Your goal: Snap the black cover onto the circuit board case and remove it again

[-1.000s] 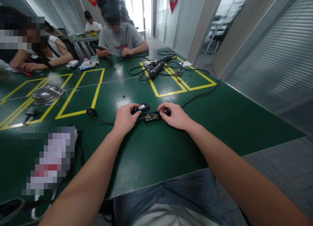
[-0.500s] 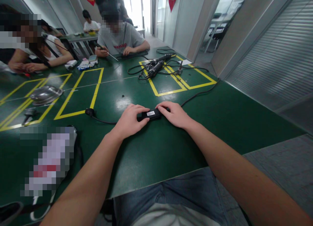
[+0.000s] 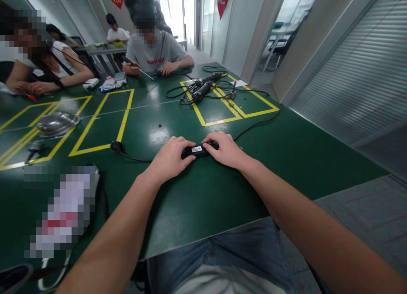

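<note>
A black power adapter (image 3: 197, 150) with a white printed label lies in front of me on the green table (image 3: 203, 200). Thumb and fingers of my left hand (image 3: 171, 159) close around its left end. At the right end, my right hand (image 3: 223, 149) grips the adapter between thumb and fingertips, hiding part of that end. From under my left hand a black cord runs left to a black plug (image 3: 116, 146) on the table. Another black cable (image 3: 254, 125) leads from behind my right hand toward the far right edge.
Two black electric screwdrivers (image 3: 202, 90) with tangled cables lie in a yellow-taped area. A shiny metal part (image 3: 57, 123) and a smaller metal piece (image 3: 34, 149) are at left. A blurred-out pouch (image 3: 66, 209) lies near my left arm. A co-worker (image 3: 155, 48) holds a screwdriver across the table.
Both hands stay on the adapter. My right fingers have shifted slightly left along it, and the label's angle differs a little. The view has moved very slightly.
</note>
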`<control>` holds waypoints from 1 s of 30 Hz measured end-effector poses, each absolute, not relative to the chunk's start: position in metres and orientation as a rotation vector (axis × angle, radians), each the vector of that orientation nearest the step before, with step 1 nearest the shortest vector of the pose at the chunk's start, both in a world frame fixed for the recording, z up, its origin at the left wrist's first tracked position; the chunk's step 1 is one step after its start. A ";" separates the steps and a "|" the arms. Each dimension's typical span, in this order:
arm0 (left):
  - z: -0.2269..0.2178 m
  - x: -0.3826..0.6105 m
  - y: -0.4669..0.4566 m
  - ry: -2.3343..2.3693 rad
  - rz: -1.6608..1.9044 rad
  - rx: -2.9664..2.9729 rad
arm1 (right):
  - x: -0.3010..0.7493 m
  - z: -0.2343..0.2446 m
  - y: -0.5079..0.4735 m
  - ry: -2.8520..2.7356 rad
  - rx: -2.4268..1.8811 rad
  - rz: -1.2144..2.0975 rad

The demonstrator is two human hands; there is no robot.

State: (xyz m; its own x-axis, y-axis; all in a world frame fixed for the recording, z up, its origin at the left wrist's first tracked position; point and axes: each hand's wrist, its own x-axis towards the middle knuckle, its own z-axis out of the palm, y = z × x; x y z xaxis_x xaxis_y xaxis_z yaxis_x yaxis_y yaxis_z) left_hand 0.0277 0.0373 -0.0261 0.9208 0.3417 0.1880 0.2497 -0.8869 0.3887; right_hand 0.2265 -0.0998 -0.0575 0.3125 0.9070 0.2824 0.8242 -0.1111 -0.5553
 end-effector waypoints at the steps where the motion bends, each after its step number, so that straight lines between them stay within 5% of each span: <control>1: -0.026 0.028 0.037 0.438 0.357 2.703 | 0.227 -0.058 -0.100 -1.527 -1.945 0.173; 23: -0.034 0.031 0.041 0.525 0.415 2.340 | 0.229 -0.066 -0.099 -1.442 -1.893 0.162; 30: -0.039 0.031 0.050 0.897 0.680 2.280 | 0.231 -0.060 -0.105 -1.436 -1.892 0.207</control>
State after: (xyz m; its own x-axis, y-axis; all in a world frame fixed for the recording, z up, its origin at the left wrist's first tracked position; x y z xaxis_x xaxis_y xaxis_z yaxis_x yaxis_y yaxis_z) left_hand 0.0313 0.0500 -0.0386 0.6422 0.7284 0.2389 0.4267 -0.5986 0.6780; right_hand 0.2310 -0.1053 -0.0605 0.3609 0.8847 0.2951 0.7653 -0.1001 -0.6358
